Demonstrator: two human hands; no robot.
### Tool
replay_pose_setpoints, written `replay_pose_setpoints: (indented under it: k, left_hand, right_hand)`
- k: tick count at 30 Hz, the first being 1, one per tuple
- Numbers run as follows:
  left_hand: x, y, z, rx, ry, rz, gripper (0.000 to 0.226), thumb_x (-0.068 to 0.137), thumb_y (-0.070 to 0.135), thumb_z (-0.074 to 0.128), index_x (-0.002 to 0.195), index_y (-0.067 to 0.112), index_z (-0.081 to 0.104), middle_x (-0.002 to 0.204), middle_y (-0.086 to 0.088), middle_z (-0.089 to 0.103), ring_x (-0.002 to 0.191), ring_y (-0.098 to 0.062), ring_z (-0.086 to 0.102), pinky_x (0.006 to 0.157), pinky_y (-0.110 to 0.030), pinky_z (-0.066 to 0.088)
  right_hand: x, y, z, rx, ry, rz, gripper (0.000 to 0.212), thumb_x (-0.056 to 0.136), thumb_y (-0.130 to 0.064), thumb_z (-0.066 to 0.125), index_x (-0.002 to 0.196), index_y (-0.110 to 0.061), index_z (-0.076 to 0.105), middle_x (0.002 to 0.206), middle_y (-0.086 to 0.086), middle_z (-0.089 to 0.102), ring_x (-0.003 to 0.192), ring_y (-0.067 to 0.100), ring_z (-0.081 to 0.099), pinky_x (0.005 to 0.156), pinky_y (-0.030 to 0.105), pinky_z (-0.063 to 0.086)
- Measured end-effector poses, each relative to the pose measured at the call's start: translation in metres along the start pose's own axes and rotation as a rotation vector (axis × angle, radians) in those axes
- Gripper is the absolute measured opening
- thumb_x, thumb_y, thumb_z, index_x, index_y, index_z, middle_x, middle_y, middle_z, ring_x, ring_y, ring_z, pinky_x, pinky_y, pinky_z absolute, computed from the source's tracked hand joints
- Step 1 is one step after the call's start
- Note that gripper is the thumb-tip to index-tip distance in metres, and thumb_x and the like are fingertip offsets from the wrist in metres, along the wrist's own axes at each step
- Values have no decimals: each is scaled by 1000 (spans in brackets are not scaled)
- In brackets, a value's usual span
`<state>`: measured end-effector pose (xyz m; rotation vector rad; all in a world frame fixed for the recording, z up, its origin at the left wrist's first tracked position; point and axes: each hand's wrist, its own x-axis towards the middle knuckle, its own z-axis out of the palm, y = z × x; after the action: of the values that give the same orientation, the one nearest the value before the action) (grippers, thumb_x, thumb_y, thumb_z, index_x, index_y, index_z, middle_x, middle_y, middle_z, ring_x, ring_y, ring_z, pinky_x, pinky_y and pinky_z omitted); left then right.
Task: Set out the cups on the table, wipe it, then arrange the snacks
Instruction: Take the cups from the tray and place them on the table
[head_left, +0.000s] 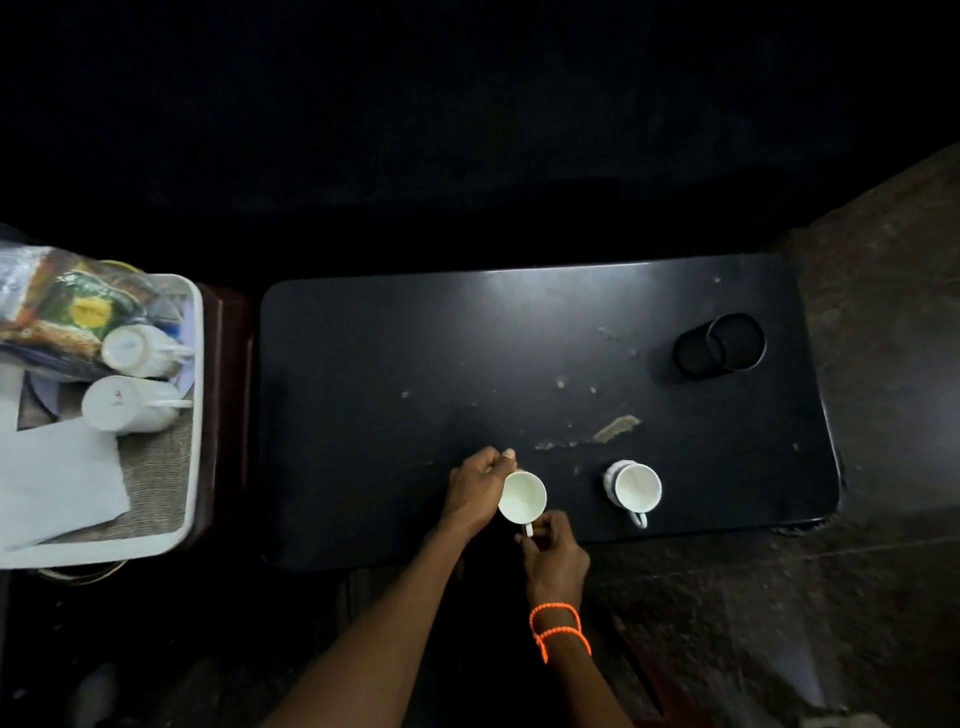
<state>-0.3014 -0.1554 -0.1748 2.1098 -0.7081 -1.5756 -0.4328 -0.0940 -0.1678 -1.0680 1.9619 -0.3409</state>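
While the left hand (480, 486) cups the white cup (522, 498), right fingers (545, 525) pinch its handle, seemingly squaring it on the tabletop (395, 364)

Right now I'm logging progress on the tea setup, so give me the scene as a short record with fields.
table: black table, scuffed, with pale crumbs
cups on table: two; held cup and free cup, both upright
left hand: left hand grips the held cup's side
right hand: right hand at its handle
cups on tray: two cups lying on their sides in the white tray
snacks: snack packets in the tray
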Motion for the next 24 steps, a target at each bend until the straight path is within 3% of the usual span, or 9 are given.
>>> replay_pose_setpoints:
  k: [3,6,9,11,14,17,19,21,24]
  left_hand:
    - [1,1,-2,10,8,11,41,98,45,60,71,15,61,70,6,66,75,-16,61,67,-29,42]
    - [1,5,-13,-1,61,38,44,100,44,60,74,8,59,62,4,58,68,-13,54,68,-31,40]
    - [3,14,-40,-26,161,61,43,100,39,62,71,8,58,55,4,45,64,-19,47,69,-34,38]
    - [6,17,-67,-75,232,67,41,100,37,63,73,6,62,59,3,52,70,-28,56,76,-39,47]
    - [10,16,-116,-137,392,103,35,99,35,66,77,8,68,71,-2,66,75,-26,67,75,-35,51]
    - [8,10,-171,-113,645,213,23,97,29,70,83,10,71,79,-5,73,74,-20,65,72,-34,49]
    - [5,-1,-209,-3,792,275,20,96,32,69,92,13,71,92,-8,71,87,-25,66,81,-38,52]
    - [3,-15,-245,191,886,299,29,94,41,65,108,15,68,109,-9,63,106,-28,59,92,-42,49]
    - [3,-38,-292,389,1051,303,47,92,43,66,124,10,60,124,-17,55,115,-38,51,97,-49,45]
  right_hand:
    - [2,-1,-4,-51,-49,-34,34,67,5,80,80,-17,56,68,-12,67,65,3,64,61,2,42]
    - [0,-5,-12,-135,-30,-70,33,64,5,70,85,-18,63,80,0,69,77,22,66,72,30,54]
    - [1,-19,-21,-245,131,-160,36,57,8,70,88,-9,68,92,13,65,90,36,61,78,41,51]
    - [0,-39,-20,-293,241,-249,28,60,0,69,87,-5,65,91,18,61,89,41,58,75,45,49]
    - [0,-86,-1,-270,261,-415,29,65,-2,63,93,2,66,95,24,61,90,44,59,78,48,49]
    - [-1,-137,40,-221,77,-581,33,64,12,70,95,3,67,96,23,63,92,43,61,84,43,45]
    - [-8,-173,76,-226,-93,-639,30,68,8,69,97,1,68,99,21,64,95,41,61,86,42,48]
    - [-17,-206,116,-258,-308,-682,25,72,4,67,96,0,68,98,21,68,94,39,64,86,42,52]
    - [-36,-246,171,-303,-603,-686,26,76,-1,64,101,-8,70,94,14,73,89,32,69,81,32,51]
